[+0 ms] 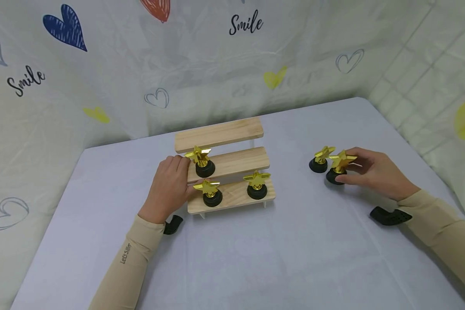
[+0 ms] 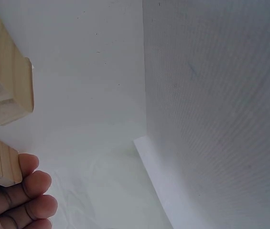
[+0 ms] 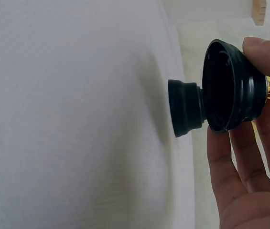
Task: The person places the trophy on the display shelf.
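Observation:
My right hand (image 1: 379, 173) pinches a small gold star trophy (image 3: 242, 90) by its black base. The base's hollow underside shows in the right wrist view, raised off the cloth. Just beyond it, a matching trophy (image 1: 318, 165) stands on the table. At the left end of a three-tier wooden display stand (image 1: 218, 132), my left hand (image 1: 165, 186) grips the planks, with its fingers (image 2: 38, 183) round a plank end. One trophy (image 1: 205, 168) stands on the middle tier, near that hand. The lowest tier bears a left trophy (image 1: 212, 198) and a right trophy (image 1: 257, 192).
A white cloth covers the table (image 1: 232, 258). Behind it hangs a pale curtain (image 1: 201, 56) printed with hearts and "Smile". Black wrist-worn pieces show under both forearms, the right one (image 1: 390, 216) low over the cloth.

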Demonstrator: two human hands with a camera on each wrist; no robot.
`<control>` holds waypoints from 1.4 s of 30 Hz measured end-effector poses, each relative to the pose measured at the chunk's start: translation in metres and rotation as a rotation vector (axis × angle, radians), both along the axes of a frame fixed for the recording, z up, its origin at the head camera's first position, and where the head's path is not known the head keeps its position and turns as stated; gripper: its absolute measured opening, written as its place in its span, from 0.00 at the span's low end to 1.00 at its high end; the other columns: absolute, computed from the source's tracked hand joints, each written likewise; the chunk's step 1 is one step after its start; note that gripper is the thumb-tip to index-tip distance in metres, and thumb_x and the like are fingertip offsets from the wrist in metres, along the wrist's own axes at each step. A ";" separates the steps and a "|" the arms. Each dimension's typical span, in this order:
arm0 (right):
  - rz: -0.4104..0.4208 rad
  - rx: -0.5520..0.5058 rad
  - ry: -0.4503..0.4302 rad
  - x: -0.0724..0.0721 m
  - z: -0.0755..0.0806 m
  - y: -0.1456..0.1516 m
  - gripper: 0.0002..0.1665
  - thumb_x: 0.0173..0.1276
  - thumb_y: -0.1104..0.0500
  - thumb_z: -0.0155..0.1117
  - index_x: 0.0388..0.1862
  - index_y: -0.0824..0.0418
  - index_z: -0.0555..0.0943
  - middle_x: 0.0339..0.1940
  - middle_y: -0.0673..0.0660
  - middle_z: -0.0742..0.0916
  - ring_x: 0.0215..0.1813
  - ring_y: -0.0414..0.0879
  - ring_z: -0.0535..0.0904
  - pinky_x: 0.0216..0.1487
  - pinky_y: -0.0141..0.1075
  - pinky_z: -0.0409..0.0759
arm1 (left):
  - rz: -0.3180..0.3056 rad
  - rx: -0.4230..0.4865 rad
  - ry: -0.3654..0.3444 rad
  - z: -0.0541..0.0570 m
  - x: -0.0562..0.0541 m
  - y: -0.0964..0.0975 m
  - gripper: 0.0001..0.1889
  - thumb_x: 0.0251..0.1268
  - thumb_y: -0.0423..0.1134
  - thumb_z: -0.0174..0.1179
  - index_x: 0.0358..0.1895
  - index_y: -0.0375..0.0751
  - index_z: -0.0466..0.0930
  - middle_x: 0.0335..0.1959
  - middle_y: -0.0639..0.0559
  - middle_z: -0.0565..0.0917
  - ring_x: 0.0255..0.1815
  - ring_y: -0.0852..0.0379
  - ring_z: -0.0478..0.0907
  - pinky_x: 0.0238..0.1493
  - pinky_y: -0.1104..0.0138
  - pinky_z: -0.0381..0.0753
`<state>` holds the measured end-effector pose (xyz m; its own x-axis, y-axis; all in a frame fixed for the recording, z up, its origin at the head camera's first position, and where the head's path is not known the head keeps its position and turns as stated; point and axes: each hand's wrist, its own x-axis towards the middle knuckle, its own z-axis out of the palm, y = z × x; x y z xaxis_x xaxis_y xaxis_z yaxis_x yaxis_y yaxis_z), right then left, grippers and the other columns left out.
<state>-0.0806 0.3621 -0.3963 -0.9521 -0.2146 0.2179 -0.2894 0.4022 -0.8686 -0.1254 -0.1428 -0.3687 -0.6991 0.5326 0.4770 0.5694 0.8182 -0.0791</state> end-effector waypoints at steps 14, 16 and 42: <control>0.094 -0.091 0.070 0.003 0.025 -0.011 0.29 0.51 0.84 0.74 0.52 0.72 0.79 0.43 0.52 0.84 0.45 0.37 0.85 0.55 0.22 0.82 | -0.009 0.002 0.006 0.001 0.000 -0.001 0.46 0.73 0.74 0.26 0.50 0.30 0.74 0.38 0.39 0.79 0.38 0.43 0.72 0.43 0.53 0.74; 0.113 -0.101 0.079 0.003 0.030 -0.014 0.29 0.50 0.84 0.73 0.52 0.72 0.79 0.44 0.53 0.84 0.46 0.37 0.85 0.56 0.22 0.82 | -0.010 0.002 0.000 0.001 0.000 -0.001 0.46 0.73 0.74 0.26 0.50 0.31 0.74 0.38 0.39 0.78 0.39 0.44 0.71 0.43 0.54 0.74; 0.341 -0.274 0.167 -0.008 0.086 -0.059 0.31 0.43 0.93 0.66 0.49 0.80 0.77 0.45 0.57 0.86 0.50 0.43 0.86 0.59 0.26 0.82 | 0.012 -0.058 -0.015 0.005 -0.003 -0.006 0.38 0.67 0.65 0.63 0.55 0.28 0.76 0.43 0.39 0.82 0.45 0.43 0.77 0.51 0.54 0.77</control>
<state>-0.0887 0.3026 -0.3105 -0.7845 -0.4219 0.4545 -0.5100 0.0220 -0.8599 -0.1281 -0.1485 -0.3632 -0.7124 0.5510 0.4347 0.5612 0.8191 -0.1185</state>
